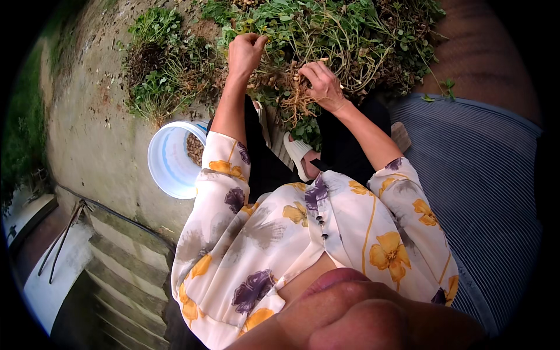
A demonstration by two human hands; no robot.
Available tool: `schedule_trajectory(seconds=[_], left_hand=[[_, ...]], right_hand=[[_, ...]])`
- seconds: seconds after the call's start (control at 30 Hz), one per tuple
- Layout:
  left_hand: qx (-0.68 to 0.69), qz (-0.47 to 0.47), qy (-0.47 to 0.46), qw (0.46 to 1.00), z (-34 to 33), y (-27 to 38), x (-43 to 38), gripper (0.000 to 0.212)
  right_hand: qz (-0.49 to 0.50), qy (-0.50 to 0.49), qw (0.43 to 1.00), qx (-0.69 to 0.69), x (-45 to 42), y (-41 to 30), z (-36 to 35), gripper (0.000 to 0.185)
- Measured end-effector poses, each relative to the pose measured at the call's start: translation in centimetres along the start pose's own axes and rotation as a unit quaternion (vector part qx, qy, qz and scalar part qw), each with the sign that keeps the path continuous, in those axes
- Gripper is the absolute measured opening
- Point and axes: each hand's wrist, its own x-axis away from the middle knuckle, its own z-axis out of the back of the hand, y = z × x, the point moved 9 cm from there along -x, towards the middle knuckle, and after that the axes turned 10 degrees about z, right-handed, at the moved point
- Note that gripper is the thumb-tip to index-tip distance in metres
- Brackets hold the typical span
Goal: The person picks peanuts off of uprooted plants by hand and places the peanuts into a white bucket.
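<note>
My right hand (324,86) grips a peanut plant near its base, with thin tan roots (298,104) hanging below and pods by the fingertips. My left hand (246,54) is raised to the left of it, at the edge of the leafy plants, thumb and fingers drawn together; whether something small is between them cannot be told. A large heap of uprooted peanut plants (306,26) lies before me. At my left, a white plastic bucket (168,162) stands tilted in view, with peanuts in their shells (195,149) inside.
A smaller bunch of peanut plants (159,78) lies on the concrete ground (113,175) at the left. A grey ribbed surface (477,183) is at the right, beside a small wooden block (400,136). Concrete steps (127,267) and a dark hose (127,223) are at the lower left.
</note>
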Motion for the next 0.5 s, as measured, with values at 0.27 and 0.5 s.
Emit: schedule_trajectory(seconds=[0.27, 0.5], left_hand=[[0.011, -0.278, -0.147, 0.949, -5.2, 7.9, 6.0, 0.025], [-0.165, -0.28, -0.191, 0.926, -9.6, 7.5, 5.9, 0.028]], right_hand=[[0.056, -0.01, 0.998, 0.019, -0.8, -1.3, -0.3, 0.045], [0.072, -0.057, 0.995, 0.039, 0.5, -1.0, -2.0, 0.045]])
